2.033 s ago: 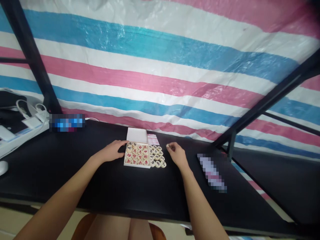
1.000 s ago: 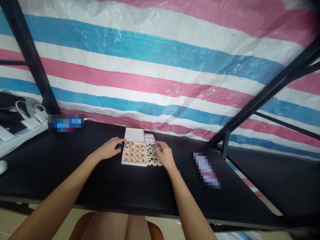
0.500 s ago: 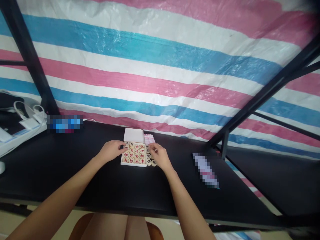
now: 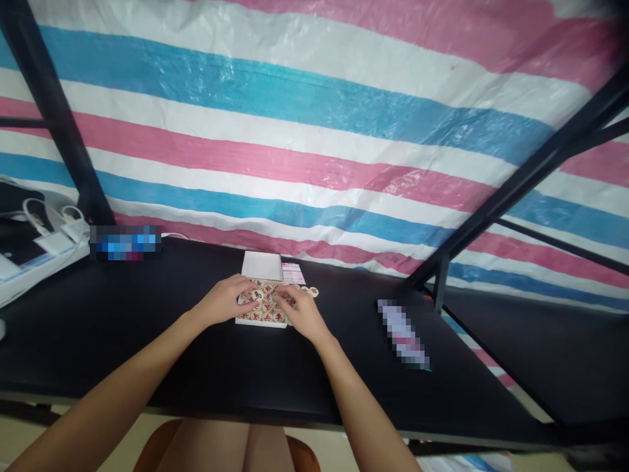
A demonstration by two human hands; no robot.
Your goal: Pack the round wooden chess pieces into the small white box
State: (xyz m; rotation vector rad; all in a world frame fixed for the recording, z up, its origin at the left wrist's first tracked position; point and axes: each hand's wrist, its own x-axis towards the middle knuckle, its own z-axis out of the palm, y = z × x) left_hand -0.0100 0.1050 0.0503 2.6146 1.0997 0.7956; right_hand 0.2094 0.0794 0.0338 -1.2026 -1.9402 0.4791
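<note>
At the black table (image 4: 147,341), we work both hands over the white box (image 4: 260,323) of round game pieces (image 4: 266,307). Our left hand (image 4: 226,303) rests slack on its left edge. Our right hand (image 4: 299,311) bends over its right side; whether those fingers pinch a piece, we cannot tell. Seating one flat likely needs a light touch.

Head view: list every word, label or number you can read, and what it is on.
Pieces in the box: red and black characters, too small to read.
Loose pieces: black characters, too small.
Pink card: print too small.
Left patch and right patch: blurred out.
Nothing reads clearly.
</note>
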